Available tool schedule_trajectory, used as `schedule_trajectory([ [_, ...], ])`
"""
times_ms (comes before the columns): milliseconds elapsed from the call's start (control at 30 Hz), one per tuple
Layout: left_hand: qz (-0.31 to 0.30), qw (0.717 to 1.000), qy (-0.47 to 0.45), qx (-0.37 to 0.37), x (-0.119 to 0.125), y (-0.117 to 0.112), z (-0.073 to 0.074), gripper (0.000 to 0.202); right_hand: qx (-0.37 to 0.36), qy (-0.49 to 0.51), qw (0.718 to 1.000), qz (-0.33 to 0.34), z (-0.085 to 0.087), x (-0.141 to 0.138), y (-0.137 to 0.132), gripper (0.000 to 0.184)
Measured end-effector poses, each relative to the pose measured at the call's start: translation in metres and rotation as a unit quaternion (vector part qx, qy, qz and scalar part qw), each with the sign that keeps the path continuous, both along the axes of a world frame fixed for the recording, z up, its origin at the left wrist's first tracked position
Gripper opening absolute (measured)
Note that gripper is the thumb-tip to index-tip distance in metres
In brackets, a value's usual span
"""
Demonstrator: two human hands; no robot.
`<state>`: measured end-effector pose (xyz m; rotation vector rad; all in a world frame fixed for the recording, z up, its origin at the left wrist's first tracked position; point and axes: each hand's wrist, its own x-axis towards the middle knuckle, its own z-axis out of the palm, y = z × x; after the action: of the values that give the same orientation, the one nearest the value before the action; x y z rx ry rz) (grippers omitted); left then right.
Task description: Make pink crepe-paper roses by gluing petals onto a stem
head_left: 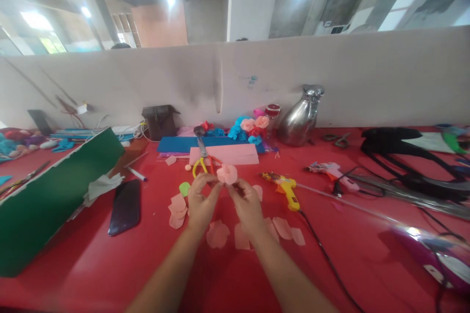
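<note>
A pink paper flower (227,173) is held up above the red table, pinched from both sides at its base. The fingers of my left hand (203,199) are closed on its left side, and those of my right hand (248,204) on its right. Loose pink paper petals (218,234) lie below and between my forearms, with more petals (178,210) stacked left of my left hand beside a green paper piece (184,189). Scissors (199,167) with a yellow and a red handle lie just beyond my hands. Right of my right hand rests a yellow glue gun (286,190).
A green board box (47,205) and a phone (125,207) are on the left. At the back stand a metal jug (301,116), finished paper flowers (249,128) and pink paper sheets (235,153). A pink glue gun (334,174), cords and a black strap (396,156) lie right.
</note>
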<state>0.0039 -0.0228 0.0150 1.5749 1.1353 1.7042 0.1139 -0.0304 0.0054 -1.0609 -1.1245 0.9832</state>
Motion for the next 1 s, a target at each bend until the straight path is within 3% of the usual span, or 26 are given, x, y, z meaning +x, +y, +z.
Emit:
schedule_trajectory([
  [133, -0.065, 0.996, -0.045, -0.030, 0.003, 0.000, -0.005, 0.013, 0.022, -0.039, 0.999, -0.019, 0.001, 0.001, -0.001, 0.018],
  [300, -0.099, 0.992, -0.055, -0.047, 0.003, -0.002, -0.006, 0.011, 0.060, -0.027, 0.998, -0.013, 0.003, 0.002, -0.005, 0.017],
  [500, -0.158, 0.976, -0.122, -0.089, 0.006, -0.002, -0.005, 0.019, 0.028, 0.003, 1.000, -0.010, 0.006, 0.000, -0.006, 0.019],
  [1000, -0.177, 0.956, -0.196, -0.131, 0.008, 0.005, -0.012, 0.013, 0.006, 0.015, 0.999, 0.040, 0.003, -0.005, -0.005, 0.019],
])
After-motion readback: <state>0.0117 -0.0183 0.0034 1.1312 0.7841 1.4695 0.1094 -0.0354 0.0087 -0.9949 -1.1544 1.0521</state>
